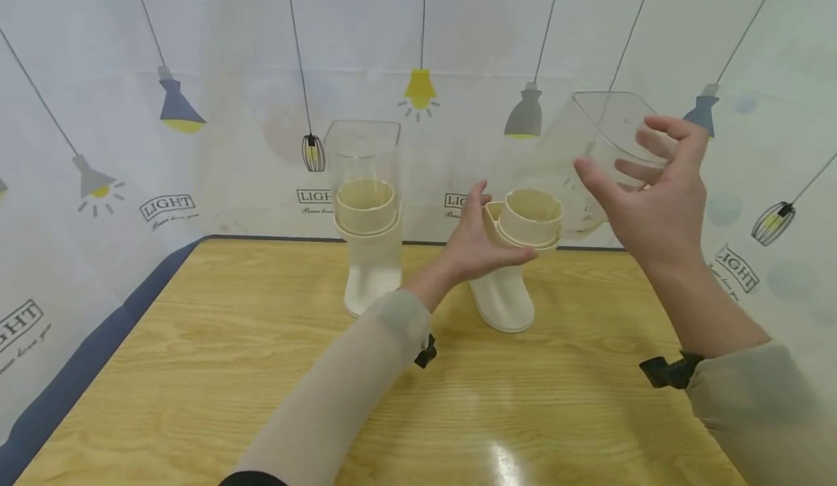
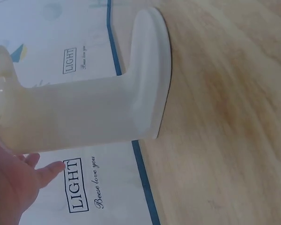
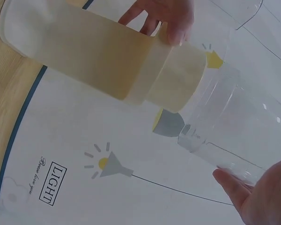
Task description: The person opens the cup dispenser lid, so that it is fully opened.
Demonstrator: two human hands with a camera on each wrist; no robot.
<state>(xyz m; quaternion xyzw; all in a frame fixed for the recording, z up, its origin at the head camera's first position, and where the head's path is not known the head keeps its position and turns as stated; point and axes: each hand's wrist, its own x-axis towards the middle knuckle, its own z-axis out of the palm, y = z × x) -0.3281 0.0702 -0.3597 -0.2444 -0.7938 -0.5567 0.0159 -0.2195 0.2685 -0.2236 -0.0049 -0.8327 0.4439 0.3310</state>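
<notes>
My left hand (image 1: 480, 248) grips a cream plastic dispenser stand (image 1: 506, 304) just below its round collar, thumb in front and fingers round the far side. The stand has a long foot on the table and an open ring on top. Up to the right, my right hand (image 1: 670, 210) holds a clear plastic container (image 1: 584, 199) by its side, tilted. In the right wrist view, the narrower end of this container (image 3: 234, 122) is apart from the stand's ring (image 3: 180, 79). The left wrist view shows the stand's body (image 2: 79, 115) from the side.
To the left stands a similar cream stand (image 1: 374, 268) with a clear container (image 1: 365, 141) fitted on its collar. Both stands are near the back edge of the wooden table (image 1: 261, 370). Behind hangs a white cloth (image 1: 242, 50) printed with lamps.
</notes>
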